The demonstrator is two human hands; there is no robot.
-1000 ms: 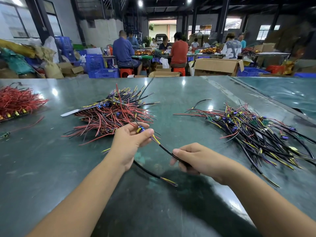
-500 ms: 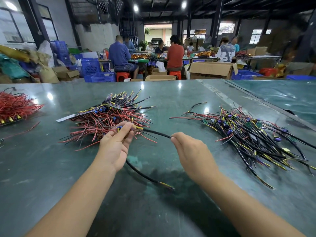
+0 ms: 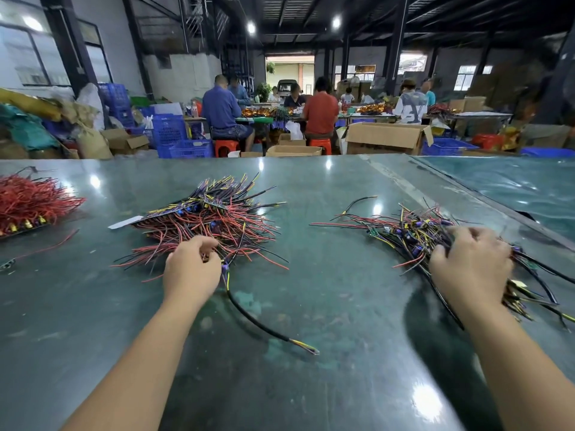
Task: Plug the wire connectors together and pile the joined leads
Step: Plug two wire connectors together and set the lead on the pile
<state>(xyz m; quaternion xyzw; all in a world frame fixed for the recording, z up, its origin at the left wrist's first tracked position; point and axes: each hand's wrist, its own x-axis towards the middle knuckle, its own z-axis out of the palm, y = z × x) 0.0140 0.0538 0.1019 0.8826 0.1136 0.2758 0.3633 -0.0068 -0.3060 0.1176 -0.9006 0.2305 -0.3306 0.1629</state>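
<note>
No writing readable anywhere; the white paper strip [image 3: 125, 222] poking from the left side of the middle pile looks blank from here.

Joined lead [image 3: 261, 321]: black sheathed cable lying on the green table [image 3: 326, 384], near end bared to yellow and dark cores, far end running up to a small blue-purple connector [image 3: 224, 267] just beside the left hand [image 3: 191, 270]. Red and black thin wires fan out past the connector into the pile.

Left hand: fingers curled down at the near edge of the middle pile [image 3: 205, 225], pinching at the wires by the connector; exact grip hidden under the knuckles.

Middle pile: red and black leads, yellow-tipped dark cables bristling at the far side, blue connectors dotted through.

Right hand [image 3: 471, 269]: fingers curled into the right pile [image 3: 413, 231], grasping a clump of black cables. This pile is looser, with black cables, red strands, purple connectors, yellow ends.

Far left: heap of red wires [image 3: 28, 200] with yellow terminals along its near edge.

Beyond the table: people seated on red stools [image 3: 225, 147], cardboard boxes [image 3: 385, 141], blue crates [image 3: 169, 130].
</note>
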